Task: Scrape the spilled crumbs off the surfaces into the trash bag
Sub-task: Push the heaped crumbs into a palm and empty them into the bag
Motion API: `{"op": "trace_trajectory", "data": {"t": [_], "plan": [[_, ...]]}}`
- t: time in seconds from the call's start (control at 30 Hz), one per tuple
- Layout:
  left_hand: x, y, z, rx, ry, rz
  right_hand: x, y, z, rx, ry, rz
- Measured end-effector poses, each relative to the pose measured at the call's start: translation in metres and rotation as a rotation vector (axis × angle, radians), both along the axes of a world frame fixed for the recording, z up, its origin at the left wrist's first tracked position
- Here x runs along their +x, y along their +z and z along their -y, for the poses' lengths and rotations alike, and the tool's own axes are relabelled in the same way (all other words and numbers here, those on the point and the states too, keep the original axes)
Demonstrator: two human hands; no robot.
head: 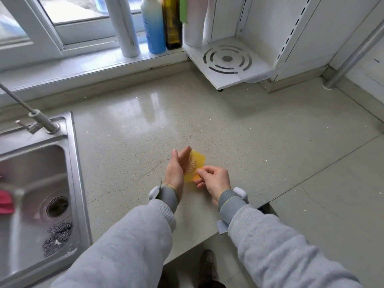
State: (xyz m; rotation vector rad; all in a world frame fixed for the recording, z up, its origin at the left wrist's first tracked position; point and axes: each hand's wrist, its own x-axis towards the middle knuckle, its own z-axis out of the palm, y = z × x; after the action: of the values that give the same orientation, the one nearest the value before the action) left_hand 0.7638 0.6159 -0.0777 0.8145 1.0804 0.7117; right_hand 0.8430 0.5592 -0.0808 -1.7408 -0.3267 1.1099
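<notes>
Right hand (215, 179) pinches scraper (194, 166), left hand (176, 168) flat and open against it; risk: crumbs flick across desk (249, 125), no bag visible.

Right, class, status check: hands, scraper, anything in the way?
Right hand pinches yellow scraper. Left hand flat, fingers straight against scraper's edge. Scraper held over the countertop; trash bag not in view. Nothing blocking; sink to the left.

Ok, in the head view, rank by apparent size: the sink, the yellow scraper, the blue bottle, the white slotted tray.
1. sink, nearest the camera, cut off by the frame
2. white slotted tray
3. blue bottle, top cropped
4. yellow scraper, partly hidden by hands
</notes>
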Motion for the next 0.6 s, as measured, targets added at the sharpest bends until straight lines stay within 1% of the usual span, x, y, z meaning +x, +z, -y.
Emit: {"op": "trace_trajectory", "data": {"t": [0.1, 0.17, 0.3, 0.33, 0.37, 0.43, 0.47, 0.57, 0.6], "plan": [[-0.017, 0.010, -0.003, -0.124, 0.108, 0.129, -0.014, 0.008, -0.001, 0.015, 0.027, 0.003], [-0.033, 0.015, -0.002, -0.174, 0.160, 0.188, -0.023, 0.012, -0.003, 0.017, 0.061, -0.008], [-0.074, 0.023, 0.006, -0.265, 0.311, 0.293, -0.050, 0.022, -0.004, 0.003, 0.250, -0.005], [-0.087, 0.022, 0.012, -0.258, 0.374, 0.300, -0.058, 0.025, -0.004, 0.005, 0.310, 0.003], [-0.090, 0.026, 0.013, -0.274, 0.383, 0.314, -0.060, 0.026, -0.004, 0.018, 0.298, -0.010], [-0.113, 0.031, 0.031, -0.259, 0.489, 0.343, -0.078, 0.030, 0.002, 0.037, 0.428, -0.019], [-0.137, 0.031, 0.057, -0.257, 0.617, 0.379, -0.099, 0.031, 0.017, 0.019, 0.571, -0.026], [-0.184, 0.028, 0.110, -0.226, 0.829, 0.406, -0.145, 0.034, 0.047, -0.001, 0.794, -0.008], [-0.186, 0.029, 0.115, -0.221, 0.837, 0.395, -0.149, 0.031, 0.047, 0.004, 0.791, -0.010]]}}
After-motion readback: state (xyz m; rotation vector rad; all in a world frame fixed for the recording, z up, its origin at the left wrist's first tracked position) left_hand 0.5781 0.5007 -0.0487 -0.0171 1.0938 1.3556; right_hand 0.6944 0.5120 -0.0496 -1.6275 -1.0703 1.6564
